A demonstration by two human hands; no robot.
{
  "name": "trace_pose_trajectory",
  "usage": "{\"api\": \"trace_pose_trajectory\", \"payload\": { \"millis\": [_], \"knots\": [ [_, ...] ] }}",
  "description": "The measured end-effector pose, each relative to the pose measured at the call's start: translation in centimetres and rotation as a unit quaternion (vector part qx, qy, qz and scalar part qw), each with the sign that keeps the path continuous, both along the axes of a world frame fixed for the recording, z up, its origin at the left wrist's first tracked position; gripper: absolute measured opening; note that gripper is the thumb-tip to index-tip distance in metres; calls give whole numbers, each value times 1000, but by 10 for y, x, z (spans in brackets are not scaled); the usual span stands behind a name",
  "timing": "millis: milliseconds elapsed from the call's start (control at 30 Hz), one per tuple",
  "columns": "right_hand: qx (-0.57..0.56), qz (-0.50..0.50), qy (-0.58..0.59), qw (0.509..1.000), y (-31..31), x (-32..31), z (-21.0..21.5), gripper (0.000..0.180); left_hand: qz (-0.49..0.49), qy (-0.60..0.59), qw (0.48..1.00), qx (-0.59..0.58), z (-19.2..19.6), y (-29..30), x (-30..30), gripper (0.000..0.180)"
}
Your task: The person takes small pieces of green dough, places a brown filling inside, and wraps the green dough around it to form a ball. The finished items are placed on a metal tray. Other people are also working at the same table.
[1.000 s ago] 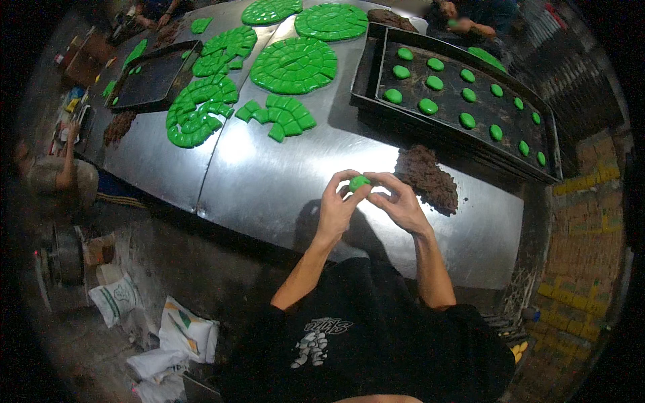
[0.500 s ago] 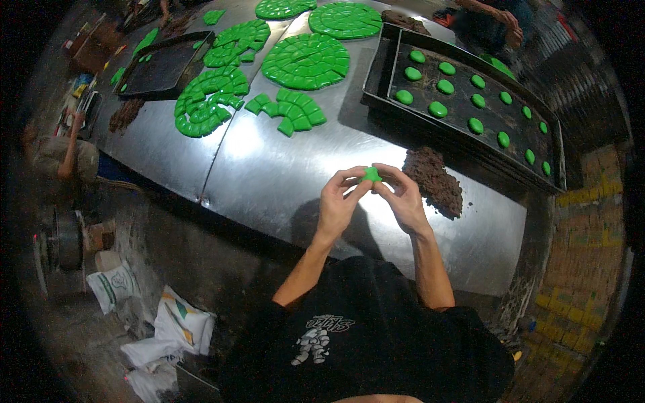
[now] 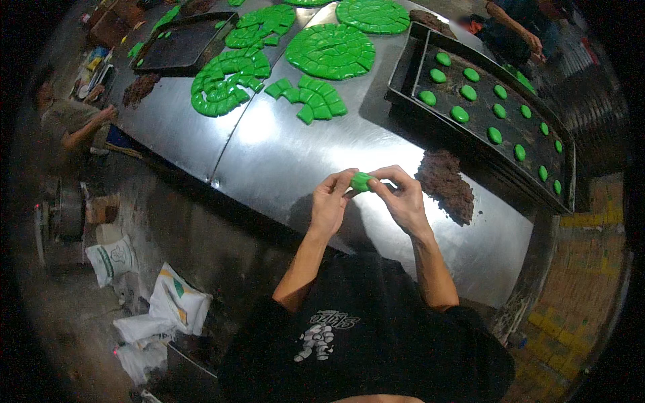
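Between both hands, above the metal table, is a small piece of green dough. My left hand pinches its left side with thumb and fingers. From the right, my right hand grips the same piece. A crumbly brown heap of filling lies on the table just beyond my right hand. Farther off, a partly used round of cut green dough and a fuller cut round rest on the metal. At the right, a black baking tray carries several green dough balls in rows.
The shiny metal table has a seam running across it. Another dark tray stands at the far left. Other people work at the far left and far right. White sacks lie on the floor at left.
The green piece has turned in my fingers and shows a broader, smoother side. My left hand has shifted slightly left. The whole view has tilted, and the person at left has moved an arm.
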State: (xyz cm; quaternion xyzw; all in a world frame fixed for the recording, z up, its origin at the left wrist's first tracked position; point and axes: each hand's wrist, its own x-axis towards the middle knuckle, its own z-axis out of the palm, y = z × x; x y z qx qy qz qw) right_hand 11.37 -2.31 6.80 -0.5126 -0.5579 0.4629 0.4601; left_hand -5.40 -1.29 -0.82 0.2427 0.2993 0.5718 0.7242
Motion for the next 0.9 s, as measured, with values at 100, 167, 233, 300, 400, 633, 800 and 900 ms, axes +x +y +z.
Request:
{"api": "trace_pose_trajectory", "payload": {
  "millis": [100,167,233,300,400,633,800,900],
  "knots": [
    [-3,-1,-8,1000,-2,-11,-13,15,52,-27,995,-83,-13,-5,-9,25],
    [60,-20,-75,995,-4,-16,-29,10,131,-2,983,-125,-33,-8,-30,30],
    [88,-18,-190,978,-6,-7,-65,12,202,31,964,-169,-53,-13,-65,36],
    [102,-13,-308,946,-11,11,-125,15,282,61,935,-204,-70,-24,-113,42],
    [136,23,-391,910,-3,24,-121,13,373,284,868,-166,-113,-66,-211,45],
    [125,-119,-424,889,66,-19,-54,36,381,756,485,-219,-155,-160,-350,47],
    [62,23,-498,865,58,-42,-153,39,424,678,580,-155,-92,-72,-283,39],
    [77,11,-459,885,61,-39,-169,38,369,603,706,-42,-76,7,-226,33]
  ]
}}
